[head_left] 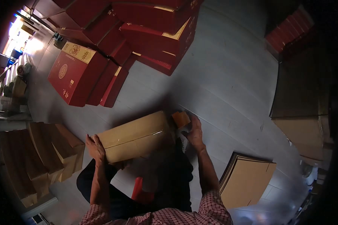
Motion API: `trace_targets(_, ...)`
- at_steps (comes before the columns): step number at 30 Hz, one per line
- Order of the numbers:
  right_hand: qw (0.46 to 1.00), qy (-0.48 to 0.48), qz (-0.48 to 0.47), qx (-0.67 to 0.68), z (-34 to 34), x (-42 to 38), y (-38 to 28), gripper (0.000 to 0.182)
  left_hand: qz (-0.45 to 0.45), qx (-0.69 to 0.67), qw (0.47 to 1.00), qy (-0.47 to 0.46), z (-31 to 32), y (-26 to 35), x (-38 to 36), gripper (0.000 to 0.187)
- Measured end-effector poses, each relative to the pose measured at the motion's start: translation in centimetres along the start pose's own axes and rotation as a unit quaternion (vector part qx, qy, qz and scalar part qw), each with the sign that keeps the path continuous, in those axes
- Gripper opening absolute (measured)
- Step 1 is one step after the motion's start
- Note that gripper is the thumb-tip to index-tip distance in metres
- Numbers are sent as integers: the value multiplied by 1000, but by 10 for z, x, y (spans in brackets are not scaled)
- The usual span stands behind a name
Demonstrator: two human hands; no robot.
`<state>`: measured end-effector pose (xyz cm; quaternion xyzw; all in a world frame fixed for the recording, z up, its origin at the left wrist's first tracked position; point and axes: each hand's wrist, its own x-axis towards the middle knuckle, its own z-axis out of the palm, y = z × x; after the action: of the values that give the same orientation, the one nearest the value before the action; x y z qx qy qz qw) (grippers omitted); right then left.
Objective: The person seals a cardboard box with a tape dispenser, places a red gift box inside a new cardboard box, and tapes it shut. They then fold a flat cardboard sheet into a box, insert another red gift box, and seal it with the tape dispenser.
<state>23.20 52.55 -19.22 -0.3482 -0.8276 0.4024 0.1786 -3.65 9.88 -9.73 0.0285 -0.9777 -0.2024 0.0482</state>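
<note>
A closed brown cardboard box [137, 137] lies across my lap, tilted, with a lengthwise seam along its upper face. My left hand [96, 149] grips its left end, fingers pressed on the edge. Off the right end, an orange-brown piece of packing tape [181, 119] sticks out. My right hand [194, 133] is curled beside that end, its fingers at the tape; the exact grip is partly hidden. Between my legs shows a red object [138, 189], mostly covered.
Red gift boxes [75, 75] are stacked ahead and to the left. Brown cartons [45, 161] stand in a row at my left. Flat cardboard sheets [249, 182] lie at my right on the grey floor [229, 90]. A large open carton [300, 93] stands at far right.
</note>
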Motion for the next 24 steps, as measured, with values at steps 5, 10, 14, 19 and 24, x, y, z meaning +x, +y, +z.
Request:
trace_targets(5,953,-268,-130,-47,1,93,-20,86,-49,1,998,-38,-7,8,28,78)
trace_targets(10,854,-415,-237,-207,-28,126,-154,76,-57,-141,984,-93,-16,-70,76,74)
trace_targets(14,875,-322,-362,19,-18,97,-210,61,-71,-233,959,-147,-30,-149,115,70)
trace_targets(19,846,-362,-390,19,0,58,-304,67,-75,-270,936,-213,-2,-213,148,72)
trace_targets(24,845,-443,-277,-113,-19,29,-400,73,-167,-276,900,-292,40,-178,106,73)
